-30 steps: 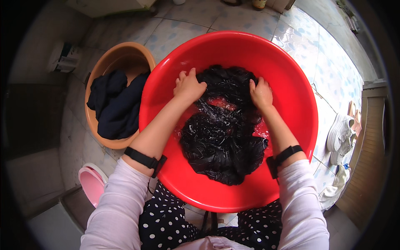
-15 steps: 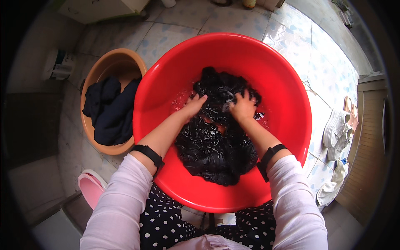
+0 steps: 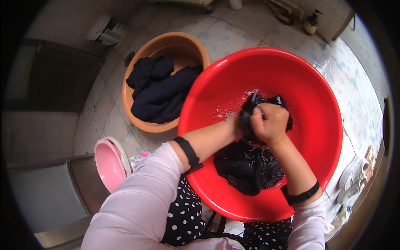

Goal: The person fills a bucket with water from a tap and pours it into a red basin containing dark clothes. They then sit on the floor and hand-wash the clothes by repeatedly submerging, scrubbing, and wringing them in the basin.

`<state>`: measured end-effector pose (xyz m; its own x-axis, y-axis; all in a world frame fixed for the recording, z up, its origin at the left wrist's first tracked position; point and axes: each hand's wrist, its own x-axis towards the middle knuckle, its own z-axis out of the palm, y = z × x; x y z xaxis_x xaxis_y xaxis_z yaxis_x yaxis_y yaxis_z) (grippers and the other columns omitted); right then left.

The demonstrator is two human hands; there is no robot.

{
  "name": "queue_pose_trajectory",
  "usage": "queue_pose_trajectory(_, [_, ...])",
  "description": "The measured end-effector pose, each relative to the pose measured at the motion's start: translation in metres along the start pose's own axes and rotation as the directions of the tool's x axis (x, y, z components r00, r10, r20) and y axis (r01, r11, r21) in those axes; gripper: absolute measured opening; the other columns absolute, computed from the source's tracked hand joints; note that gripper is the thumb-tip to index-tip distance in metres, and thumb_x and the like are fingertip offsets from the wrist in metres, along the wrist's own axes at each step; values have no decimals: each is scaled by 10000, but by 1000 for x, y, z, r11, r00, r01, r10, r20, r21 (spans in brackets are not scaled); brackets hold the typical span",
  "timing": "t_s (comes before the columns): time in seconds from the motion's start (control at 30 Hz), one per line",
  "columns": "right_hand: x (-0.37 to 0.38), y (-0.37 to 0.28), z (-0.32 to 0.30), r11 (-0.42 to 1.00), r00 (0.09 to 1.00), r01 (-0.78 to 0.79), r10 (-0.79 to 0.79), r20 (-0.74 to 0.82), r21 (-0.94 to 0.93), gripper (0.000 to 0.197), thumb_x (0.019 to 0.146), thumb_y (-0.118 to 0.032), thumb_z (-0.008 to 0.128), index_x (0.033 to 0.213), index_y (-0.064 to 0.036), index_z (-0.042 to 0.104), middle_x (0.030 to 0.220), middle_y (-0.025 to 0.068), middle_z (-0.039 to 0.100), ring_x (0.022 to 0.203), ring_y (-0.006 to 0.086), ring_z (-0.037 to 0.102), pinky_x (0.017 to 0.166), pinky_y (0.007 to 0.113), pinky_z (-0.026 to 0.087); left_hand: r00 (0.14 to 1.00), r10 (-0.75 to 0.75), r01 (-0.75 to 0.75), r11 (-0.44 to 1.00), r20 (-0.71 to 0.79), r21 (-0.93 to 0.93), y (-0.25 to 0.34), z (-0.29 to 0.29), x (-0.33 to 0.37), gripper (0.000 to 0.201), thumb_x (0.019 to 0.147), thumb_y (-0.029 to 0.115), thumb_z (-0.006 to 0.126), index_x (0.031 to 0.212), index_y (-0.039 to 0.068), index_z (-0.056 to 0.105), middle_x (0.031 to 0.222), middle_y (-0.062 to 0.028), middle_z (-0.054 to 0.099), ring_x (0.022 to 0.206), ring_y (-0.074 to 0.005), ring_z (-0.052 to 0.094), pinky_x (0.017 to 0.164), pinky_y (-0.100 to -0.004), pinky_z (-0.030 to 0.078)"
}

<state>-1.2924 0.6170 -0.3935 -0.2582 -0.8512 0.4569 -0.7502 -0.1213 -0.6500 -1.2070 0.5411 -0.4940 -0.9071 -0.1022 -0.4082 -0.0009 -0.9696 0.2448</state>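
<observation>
Black soaked crumpled cloth (image 3: 250, 166) lies inside the round red plastic basin (image 3: 310, 89), its upper bunch clenched in the right hand (image 3: 271, 123), the left hand (image 3: 236, 124) too hidden for its grip to be told; squeezing or rubbing is judged underway, firm two-handed hold called for next.

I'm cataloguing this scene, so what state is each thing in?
Black cloth, wet, bunched
Right hand, closed on black cloth
Left hand, mostly hidden, grip unclear
Red basin, upright, holding black cloth
Navy cloth, loosely heaped
Orange basin, upright, holding navy cloth
Pink basin, open side showing
Black armbands, fastened
Pump bottle, upright
White shoes, unworn
</observation>
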Motion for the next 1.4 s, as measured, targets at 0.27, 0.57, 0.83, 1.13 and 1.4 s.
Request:
queue_pose_trajectory(0.27, [16, 161, -30, 701, 862, -388, 505, 32, -599, 507, 960, -459, 353, 882, -84, 686, 825, 212, 670, 809, 415, 645, 715, 534, 497, 898, 333, -238, 917, -287, 321, 10, 48, -2, 239, 919, 217, 510, 1011, 22, 613, 946, -110, 655, 828, -218, 633, 766, -367, 526])
queue_pose_trajectory(0.57, [-113, 155, 33, 678, 614, -455, 709, 348, -578, 809, 790, -635, 623, 1398, -132, 445, 1513, 123, 319, 1399, 412, 253, 1061, 582, 324, 794, 528, 490, -262, -301, 831, 10, -7, -14, 827, 794, 376, 611, 1518, 306, 219, 1589, -186, 85, 1440, -411, 162, 1106, -508, 316])
queue_pose_trajectory(0.83, [-87, 148, 6, 443, 406, -506, 879, 248, -741, 761, 786, -367, 719, 1435, -149, 387, 1458, 145, 406, 1207, 348, 529, 952, 451, 495, 886, 180, 308, 462, -428, 832, 3, -55, -23, 728, 795, 231, 634, 1438, 25, 362, 1481, -184, 365, 1339, -267, 390, 1064, -350, 351])
queue_pose_trajectory(1.13, [-28, 60, -59, 390, 664, -747, 464, 586, 538, 401, 812, -103, 602, 1196, 12, 580, 1028, 67, 646, 951, 145, 593, 874, 269, 469, 699, 13, 284, 913, -715, 294, -2, 9, -33, 750, 882, 726, 324, 1309, 141, 518, 1267, -128, 582, 1260, -337, 467, 1067, -514, 313])
queue_pose_trajectory(1.4, [25, -56, -149, -48, 676, -595, 509, 532, 802, 394, 845, -324, 581, 1075, -7, 624, 986, 121, 696, 916, 238, 675, 870, 365, 535, 983, 58, -41, 994, 173, -102, 11, 135, -97, 543, 980, 442, 374, 1334, 52, 506, 1301, -151, 573, 1151, -307, 583, 992, -502, 475])
